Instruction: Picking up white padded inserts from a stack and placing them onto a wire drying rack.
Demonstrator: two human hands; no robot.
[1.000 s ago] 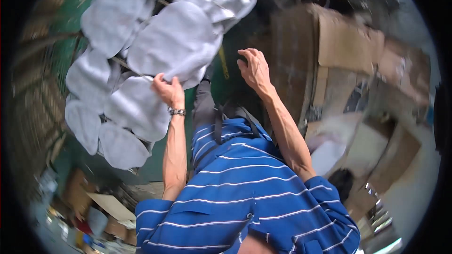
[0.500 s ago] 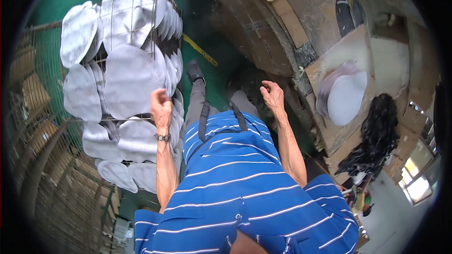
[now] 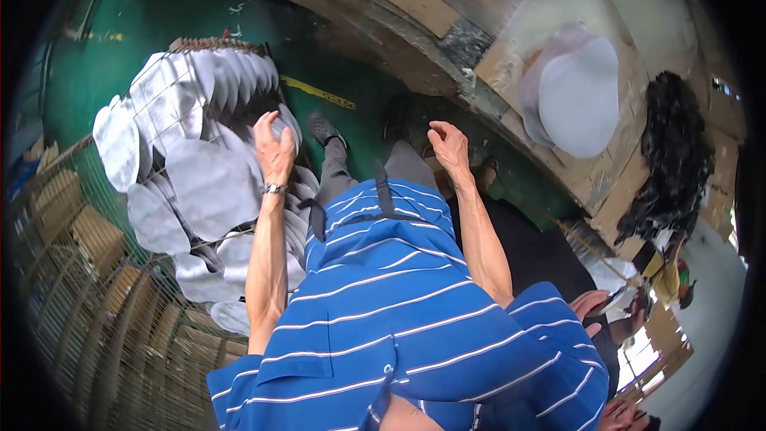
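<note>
My left hand (image 3: 274,146) is raised in front of me with its fingers apart and nothing in it. In the picture it overlaps the rack of pale grey, rounded flat sheets (image 3: 209,183); I cannot tell whether it touches them. My right hand (image 3: 449,146) hangs in the air with loosely bent fingers and thumb apart, holding nothing. It is nearest to the cardboard-covered table (image 3: 550,168) at the right. On that table lies a stack of whitish oval sheets (image 3: 581,96), the top one smooth.
A wire rack (image 3: 80,160) carries the grey sheets, with cardboard boxes (image 3: 100,235) behind its bars at left. A heap of shiny black material (image 3: 670,160) lies at the table's right. Close at my right is another person in black (image 3: 523,251), one hand (image 3: 589,303) showing. The floor (image 3: 76,100) is green.
The view has turned; the rack sits lower and the table stack has shifted up. My left hand's fingers have spread. A person in black has come into view at my right.
</note>
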